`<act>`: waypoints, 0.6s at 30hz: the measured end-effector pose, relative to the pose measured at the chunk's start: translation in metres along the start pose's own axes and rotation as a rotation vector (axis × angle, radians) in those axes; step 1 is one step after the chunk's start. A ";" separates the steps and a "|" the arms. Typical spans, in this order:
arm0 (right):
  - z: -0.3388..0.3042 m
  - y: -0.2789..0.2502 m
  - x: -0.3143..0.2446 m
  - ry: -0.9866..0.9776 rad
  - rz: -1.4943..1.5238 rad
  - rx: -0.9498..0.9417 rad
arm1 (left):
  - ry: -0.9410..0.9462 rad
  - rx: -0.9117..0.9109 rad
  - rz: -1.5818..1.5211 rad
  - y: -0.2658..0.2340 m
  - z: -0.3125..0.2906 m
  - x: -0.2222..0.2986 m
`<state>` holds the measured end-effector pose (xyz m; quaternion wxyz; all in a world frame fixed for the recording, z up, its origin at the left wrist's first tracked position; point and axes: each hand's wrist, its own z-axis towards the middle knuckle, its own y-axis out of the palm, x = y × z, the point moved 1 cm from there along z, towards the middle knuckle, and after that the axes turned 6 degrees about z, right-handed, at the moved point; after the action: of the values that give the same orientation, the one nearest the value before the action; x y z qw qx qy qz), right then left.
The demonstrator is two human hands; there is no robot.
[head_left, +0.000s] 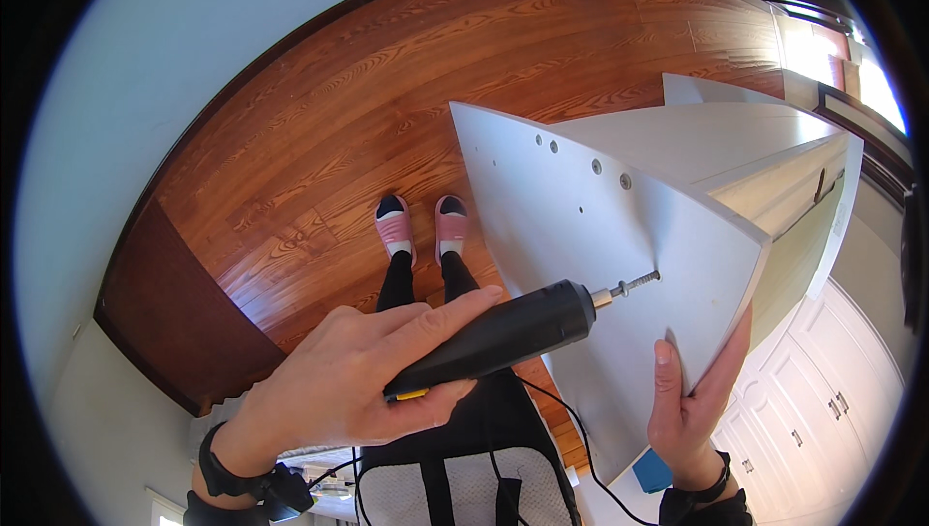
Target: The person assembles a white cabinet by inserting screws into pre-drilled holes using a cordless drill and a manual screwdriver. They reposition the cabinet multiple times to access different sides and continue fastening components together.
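Observation:
My left hand (339,376) is wrapped round a black electric screwdriver (498,337), its index finger stretched along the body. From its metal tip a screw (639,284) reaches to the white panel (542,226), its point at a dark hole. How deep it sits I cannot tell. On the right, my right hand (692,400) grips the panel's near edge, thumb on the face and fingers round the side. Several round metal fittings (597,167) sit in the panel's upper part. The panel is one side of a white furniture piece (668,144) standing tilted in view.
Reddish wooden floor (319,139) lies beyond my feet in pink slippers (395,228). A black and grey bag-like item (464,482) hangs at my front, with black cables (581,429) beside it. White cupboards (813,410) stand at the lower right, and a dark brown board (194,303) at left.

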<state>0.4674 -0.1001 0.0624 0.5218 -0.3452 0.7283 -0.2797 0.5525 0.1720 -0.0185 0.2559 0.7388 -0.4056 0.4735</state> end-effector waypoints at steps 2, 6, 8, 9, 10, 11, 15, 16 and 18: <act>0.000 0.000 0.000 0.002 -0.011 0.003 | 0.020 0.009 0.011 0.001 0.000 -0.001; 0.001 -0.001 0.000 -0.010 -0.001 -0.018 | 0.117 0.041 0.022 0.003 0.001 -0.004; 0.002 -0.001 0.000 0.002 -0.003 -0.020 | 0.115 0.041 0.023 0.004 0.001 -0.006; 0.002 -0.001 0.000 -0.017 -0.033 -0.019 | 0.113 0.042 0.023 0.004 0.001 -0.007; 0.002 -0.002 0.000 0.001 -0.007 -0.019 | 0.112 0.040 0.022 0.004 0.001 -0.007; 0.002 -0.001 0.000 0.005 -0.002 -0.018 | 0.111 0.039 0.021 0.004 0.000 -0.007; 0.000 -0.001 -0.001 0.019 0.016 -0.023 | 0.085 0.028 0.020 0.002 0.000 -0.006; 0.000 0.000 -0.001 0.029 0.011 -0.022 | 0.095 0.033 0.040 0.002 0.000 -0.005; 0.000 0.000 -0.001 0.006 -0.020 -0.019 | 0.080 0.019 0.062 0.001 0.000 -0.004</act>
<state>0.4680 -0.0996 0.0629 0.5136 -0.3568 0.7288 -0.2790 0.5507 0.1728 -0.0225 0.2498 0.7089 -0.4132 0.5141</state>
